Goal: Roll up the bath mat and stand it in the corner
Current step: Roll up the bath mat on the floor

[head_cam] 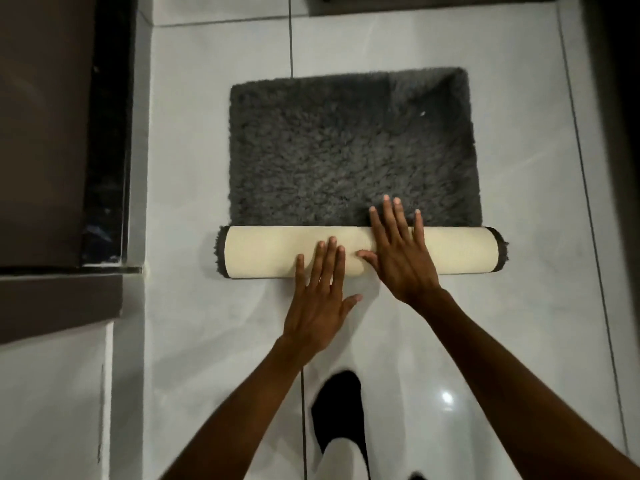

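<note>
A dark grey shaggy bath mat (346, 147) lies flat on the white tiled floor. Its near end is rolled into a tube (263, 249) showing the cream backing, with grey fringe at both ends. My left hand (320, 299) rests flat, fingers spread, fingertips on the near side of the roll. My right hand (398, 251) lies flat across the top of the roll, its fingertips reaching the grey pile beyond. Neither hand grips anything.
A dark brown cabinet with a black edge (107, 150) stands at the left. A second dark mat edge (433, 5) shows at the top. A dark wall or door (620, 98) runs along the right. My foot in a black sock (341, 410) stands on the glossy tiles (519, 323).
</note>
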A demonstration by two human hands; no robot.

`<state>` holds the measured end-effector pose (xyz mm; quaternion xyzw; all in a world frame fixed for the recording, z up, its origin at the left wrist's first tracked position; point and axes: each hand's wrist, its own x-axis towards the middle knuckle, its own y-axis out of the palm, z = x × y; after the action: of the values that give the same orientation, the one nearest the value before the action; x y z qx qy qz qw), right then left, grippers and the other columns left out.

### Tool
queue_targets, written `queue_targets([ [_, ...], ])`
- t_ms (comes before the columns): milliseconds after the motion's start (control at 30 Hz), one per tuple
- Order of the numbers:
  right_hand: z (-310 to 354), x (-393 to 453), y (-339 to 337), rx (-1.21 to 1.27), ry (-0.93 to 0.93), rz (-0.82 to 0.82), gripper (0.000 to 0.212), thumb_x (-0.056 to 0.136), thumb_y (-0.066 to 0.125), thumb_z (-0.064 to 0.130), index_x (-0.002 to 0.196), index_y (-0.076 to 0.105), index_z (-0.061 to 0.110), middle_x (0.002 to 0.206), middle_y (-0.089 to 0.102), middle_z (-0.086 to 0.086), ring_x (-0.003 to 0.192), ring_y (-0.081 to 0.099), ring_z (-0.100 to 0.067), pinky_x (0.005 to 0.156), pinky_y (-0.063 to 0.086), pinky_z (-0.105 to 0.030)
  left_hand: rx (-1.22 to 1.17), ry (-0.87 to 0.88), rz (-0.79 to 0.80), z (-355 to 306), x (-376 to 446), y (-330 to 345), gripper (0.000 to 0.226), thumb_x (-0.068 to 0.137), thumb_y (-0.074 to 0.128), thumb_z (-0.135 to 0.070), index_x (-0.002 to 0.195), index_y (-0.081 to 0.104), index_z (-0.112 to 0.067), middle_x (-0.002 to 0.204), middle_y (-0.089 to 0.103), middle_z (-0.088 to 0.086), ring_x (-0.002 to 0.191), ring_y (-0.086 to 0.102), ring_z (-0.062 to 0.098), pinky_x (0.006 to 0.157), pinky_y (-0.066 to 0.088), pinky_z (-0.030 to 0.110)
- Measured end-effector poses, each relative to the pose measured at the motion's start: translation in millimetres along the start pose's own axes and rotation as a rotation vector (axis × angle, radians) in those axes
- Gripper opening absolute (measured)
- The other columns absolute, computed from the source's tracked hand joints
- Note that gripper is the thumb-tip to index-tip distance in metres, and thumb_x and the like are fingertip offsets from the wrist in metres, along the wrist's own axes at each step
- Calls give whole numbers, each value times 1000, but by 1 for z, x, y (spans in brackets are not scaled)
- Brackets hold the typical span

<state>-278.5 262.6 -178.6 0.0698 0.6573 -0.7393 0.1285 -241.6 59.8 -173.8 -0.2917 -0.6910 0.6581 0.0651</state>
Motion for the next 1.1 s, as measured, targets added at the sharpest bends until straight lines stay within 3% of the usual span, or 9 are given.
queue_targets([
  [67,2,18,-15,63,61,-91,72,105,23,55,160,20,9,169,13,-23,157,10,-37,126,11,-59,-5,-10,0,13,36,-15,93,99,22,-69,162,11,-3,172,6,21,160,5,35,126,13,63],
  [167,10,1,-17,93,89,-237,46,106,41,29,147,42,8,153,42,-27,140,44,-44,114,34,-59,-11,-28,-24,29,89,-37,93,98,14,-70,162,13,-2,172,9,21,160,8,36,126,13,64],
  [233,15,-7,-18,72,78,-198,46,101,50,25,144,46,7,145,51,-25,129,54,-43,104,41,-55,-24,-44,-12,39,130,-58,93,97,7,-68,162,12,-2,172,9,21,160,7,36,126,10,65],
  [300,15,-2,-20,66,80,-82,60,103,45,37,153,39,5,157,42,-25,142,45,-42,113,39,-57,-13,-65,19,47,165,-71,93,96,1,-67,163,7,-3,173,5,19,160,4,34,127,5,63],
  [400,4,28,-27,109,56,9,77,104,18,58,162,7,8,171,2,-17,158,4,-34,126,13,-58,-35,-183,59,58,202,-86,84,100,5,-60,163,5,-5,173,4,17,161,3,33,128,1,60],
  [500,-7,71,-35,117,51,15,83,102,19,65,162,-3,12,171,-9,-13,158,-8,-30,126,7,-61,-54,-109,27,70,210,-91,78,104,9,-55,163,8,-5,174,7,15,161,5,31,130,4,56],
  [733,-41,188,-71,103,42,-51,85,101,17,70,162,12,12,171,8,-14,159,4,-32,125,10,-60,120,131,-111,78,192,-74,70,109,25,-41,162,6,1,172,1,24,160,3,38,123,23,62],
  [933,-69,280,-104,180,46,48,87,96,0,71,161,17,16,170,17,-14,158,11,-32,125,17,-57,161,76,-131,92,272,-108,105,94,34,-75,161,10,2,172,7,23,159,6,39,127,11,63],
  [1100,-92,353,-123,262,57,206,70,100,17,66,144,50,23,143,57,-12,131,51,-33,110,36,-56,226,103,-206,120,337,-128,100,93,36,-75,161,21,-2,170,20,20,158,19,37,121,25,65],
])
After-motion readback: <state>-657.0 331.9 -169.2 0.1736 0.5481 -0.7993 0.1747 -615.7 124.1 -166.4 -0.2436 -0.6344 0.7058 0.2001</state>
